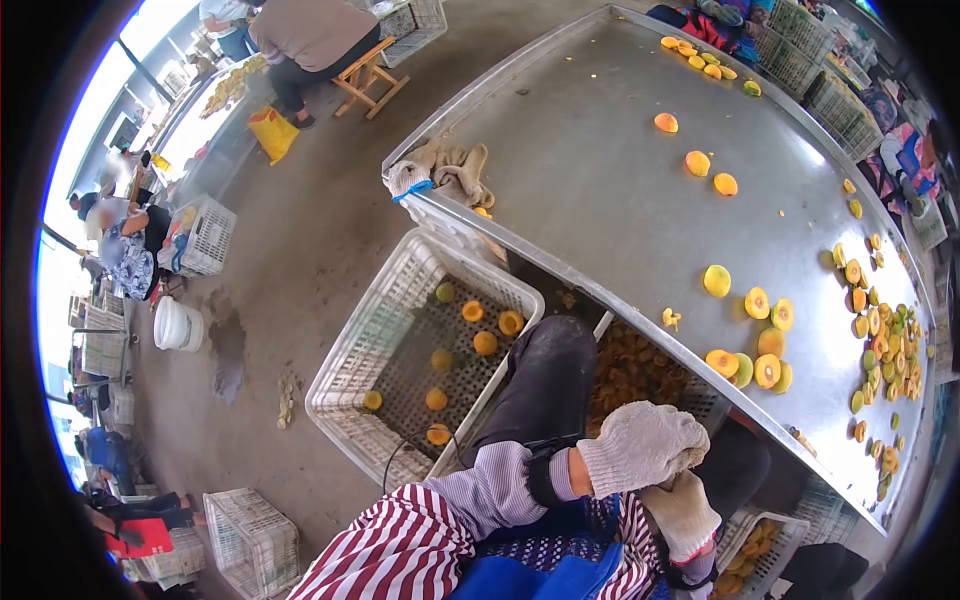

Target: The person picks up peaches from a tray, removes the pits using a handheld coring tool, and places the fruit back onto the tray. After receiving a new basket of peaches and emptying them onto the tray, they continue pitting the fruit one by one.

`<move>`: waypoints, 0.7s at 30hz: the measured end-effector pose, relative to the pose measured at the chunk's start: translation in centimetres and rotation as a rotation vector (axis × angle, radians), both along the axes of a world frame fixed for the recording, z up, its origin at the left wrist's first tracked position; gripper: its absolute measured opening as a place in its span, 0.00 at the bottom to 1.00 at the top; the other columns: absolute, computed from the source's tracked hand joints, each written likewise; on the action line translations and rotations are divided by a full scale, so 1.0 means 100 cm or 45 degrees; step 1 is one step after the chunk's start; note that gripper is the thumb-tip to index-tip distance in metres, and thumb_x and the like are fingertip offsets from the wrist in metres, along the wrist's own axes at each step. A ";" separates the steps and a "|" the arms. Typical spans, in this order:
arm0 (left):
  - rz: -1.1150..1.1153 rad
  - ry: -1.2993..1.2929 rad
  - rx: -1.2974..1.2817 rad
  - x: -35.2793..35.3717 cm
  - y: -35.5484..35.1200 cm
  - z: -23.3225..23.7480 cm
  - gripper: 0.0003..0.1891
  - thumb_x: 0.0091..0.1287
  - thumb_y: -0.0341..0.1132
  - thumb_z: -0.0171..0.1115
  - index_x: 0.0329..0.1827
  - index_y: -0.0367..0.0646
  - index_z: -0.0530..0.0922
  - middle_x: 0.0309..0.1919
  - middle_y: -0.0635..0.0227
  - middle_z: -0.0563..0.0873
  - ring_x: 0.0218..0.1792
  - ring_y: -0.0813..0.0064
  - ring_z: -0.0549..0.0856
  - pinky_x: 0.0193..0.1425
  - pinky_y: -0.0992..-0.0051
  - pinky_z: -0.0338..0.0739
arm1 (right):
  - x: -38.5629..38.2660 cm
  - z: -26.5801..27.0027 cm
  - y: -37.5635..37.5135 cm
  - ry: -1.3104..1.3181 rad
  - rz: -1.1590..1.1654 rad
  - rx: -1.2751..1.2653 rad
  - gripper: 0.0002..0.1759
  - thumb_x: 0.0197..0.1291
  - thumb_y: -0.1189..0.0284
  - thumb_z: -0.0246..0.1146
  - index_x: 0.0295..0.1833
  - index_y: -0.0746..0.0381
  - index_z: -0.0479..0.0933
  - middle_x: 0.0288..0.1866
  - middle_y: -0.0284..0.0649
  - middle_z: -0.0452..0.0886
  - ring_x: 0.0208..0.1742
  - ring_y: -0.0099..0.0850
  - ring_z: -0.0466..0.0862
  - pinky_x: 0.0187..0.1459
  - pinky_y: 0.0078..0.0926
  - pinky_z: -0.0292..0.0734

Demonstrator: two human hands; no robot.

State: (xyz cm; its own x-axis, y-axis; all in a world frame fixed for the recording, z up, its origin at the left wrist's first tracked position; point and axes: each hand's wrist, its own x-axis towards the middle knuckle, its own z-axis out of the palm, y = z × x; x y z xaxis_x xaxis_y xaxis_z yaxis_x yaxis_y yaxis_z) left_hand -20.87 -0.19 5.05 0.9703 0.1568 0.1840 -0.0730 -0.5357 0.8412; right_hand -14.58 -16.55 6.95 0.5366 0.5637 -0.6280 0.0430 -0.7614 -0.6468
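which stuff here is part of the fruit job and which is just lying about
Seems part of the job:
left gloved hand
right gloved hand
halved stone fruit
metal table
slatted white crate with fruit inside

Seems just lying about:
loose work gloves on the table's corner
yellow bag on the floor
white bucket, also on the floor

Place: fruit-processing workshop | broad metal tabletop [570, 130] scattered with cut yellow-orange fruit [757, 303] | latticed plastic crates [375, 320] on a grey floor [300, 220] | stacked crates [840, 115] beyond the far edge | another person [315, 35] on a wooden stool [366, 75] beside a second fruit-laden tabletop [195, 128]
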 end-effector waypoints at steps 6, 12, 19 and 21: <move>-0.017 0.038 -0.341 -0.005 0.022 -0.012 0.12 0.69 0.45 0.62 0.49 0.53 0.85 0.42 0.64 0.88 0.43 0.57 0.88 0.48 0.60 0.83 | -0.005 -0.018 0.003 -0.363 0.120 0.129 0.20 0.57 0.62 0.71 0.49 0.66 0.82 0.36 0.54 0.87 0.46 0.52 0.88 0.43 0.40 0.84; 0.044 0.129 -0.396 -0.008 0.021 -0.024 0.12 0.70 0.44 0.61 0.51 0.51 0.84 0.46 0.64 0.88 0.44 0.55 0.89 0.49 0.60 0.83 | -0.001 -0.015 0.021 -0.391 -0.018 0.111 0.22 0.56 0.64 0.72 0.53 0.64 0.81 0.40 0.53 0.87 0.50 0.51 0.87 0.45 0.38 0.83; 0.368 0.025 -0.533 -0.015 0.023 -0.026 0.15 0.68 0.44 0.66 0.55 0.51 0.82 0.43 0.65 0.86 0.41 0.58 0.88 0.43 0.63 0.83 | -0.002 -0.024 0.027 -0.181 -0.230 0.034 0.18 0.60 0.71 0.69 0.52 0.68 0.79 0.43 0.46 0.90 0.48 0.30 0.90 0.49 0.27 0.81; 0.384 -0.008 -0.470 -0.016 0.024 -0.032 0.16 0.68 0.45 0.67 0.55 0.52 0.81 0.43 0.65 0.86 0.40 0.59 0.88 0.43 0.64 0.83 | 0.001 -0.026 0.026 -0.112 -0.292 0.085 0.17 0.61 0.73 0.68 0.53 0.68 0.78 0.44 0.43 0.90 0.47 0.24 0.87 0.49 0.24 0.80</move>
